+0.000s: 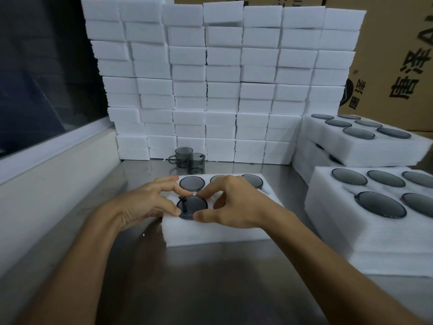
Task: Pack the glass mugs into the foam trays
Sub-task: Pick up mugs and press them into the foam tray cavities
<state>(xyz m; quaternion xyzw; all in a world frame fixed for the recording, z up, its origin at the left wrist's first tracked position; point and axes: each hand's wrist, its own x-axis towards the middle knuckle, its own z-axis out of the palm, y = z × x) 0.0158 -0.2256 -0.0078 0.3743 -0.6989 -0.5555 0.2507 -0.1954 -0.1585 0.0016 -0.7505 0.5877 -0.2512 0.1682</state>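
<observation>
A white foam tray lies on the steel table in front of me. Three smoky grey glass mugs sit upside down in its far row, the left one fully visible. A fourth grey mug sits in the near-left hole. My left hand and my right hand both pinch its rim with thumb and fingertips, from either side. Two loose grey mugs stand on the table behind the tray, one with its handle to the left.
A tall wall of stacked white foam blocks rises at the back. Filled foam trays are stacked at the right, another stack nearer. Cardboard boxes stand behind them. A white ledge under a dark window borders the left.
</observation>
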